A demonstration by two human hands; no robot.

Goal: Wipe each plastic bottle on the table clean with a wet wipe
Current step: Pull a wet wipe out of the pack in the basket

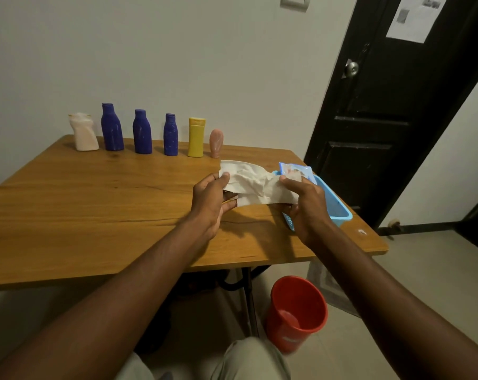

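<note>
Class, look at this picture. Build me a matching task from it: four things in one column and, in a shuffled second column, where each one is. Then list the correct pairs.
Things
1. wet wipe
2. yellow bottle
3. red bucket
4. blue basket

Places
A. on the floor
B. held between the left hand and the right hand
C. on the table, right side
D. upright at the table's far edge

Pairs: 1-B, 2-D, 3-A, 4-C
</note>
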